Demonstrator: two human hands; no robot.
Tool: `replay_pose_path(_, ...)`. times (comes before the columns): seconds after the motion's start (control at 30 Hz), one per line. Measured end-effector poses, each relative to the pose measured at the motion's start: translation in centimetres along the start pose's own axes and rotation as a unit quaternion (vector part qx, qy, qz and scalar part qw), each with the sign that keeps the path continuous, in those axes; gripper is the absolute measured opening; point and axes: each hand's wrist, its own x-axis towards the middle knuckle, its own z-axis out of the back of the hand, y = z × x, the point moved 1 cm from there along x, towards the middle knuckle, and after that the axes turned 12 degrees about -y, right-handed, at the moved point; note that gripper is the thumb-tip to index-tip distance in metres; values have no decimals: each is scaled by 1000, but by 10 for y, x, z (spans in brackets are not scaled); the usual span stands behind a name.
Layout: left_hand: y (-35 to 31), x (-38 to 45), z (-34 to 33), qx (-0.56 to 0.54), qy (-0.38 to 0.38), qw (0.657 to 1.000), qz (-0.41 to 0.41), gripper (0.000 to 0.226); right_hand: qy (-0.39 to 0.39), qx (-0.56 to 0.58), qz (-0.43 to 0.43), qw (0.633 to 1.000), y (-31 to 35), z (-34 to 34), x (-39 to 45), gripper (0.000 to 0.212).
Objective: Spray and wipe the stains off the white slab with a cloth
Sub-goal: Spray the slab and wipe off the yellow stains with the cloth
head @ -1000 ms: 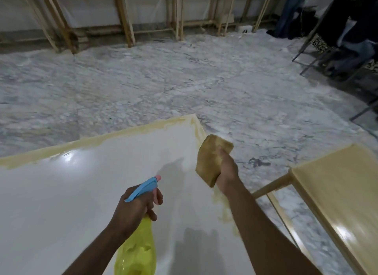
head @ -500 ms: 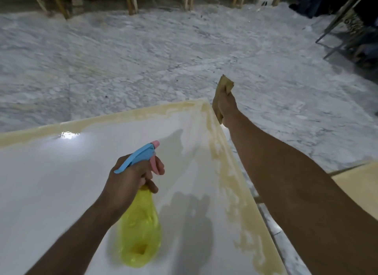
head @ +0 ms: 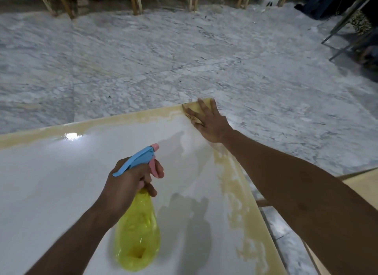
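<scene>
Slab [head: 61, 192] glossy white; right hand [head: 212, 124] fingers spread on tan cloth [head: 192, 113], left hand [head: 126, 184] fingers gripping yellow spray bottle [head: 137, 233].

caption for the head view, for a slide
Right hand presses a cloth on the slab's stained far corner; left hand holds a spray bottle.
</scene>
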Motion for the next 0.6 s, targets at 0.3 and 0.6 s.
replay_pose_path(0.3,-15,-30,-9,-1,22,1000,-2,31,9,-43,46,998,-4,-1,-64,65)
replay_pose_path(0.6,-27,-75,-19,8,48,999,-9,31,-1,-27,57,998,-9,-8,-150,60)
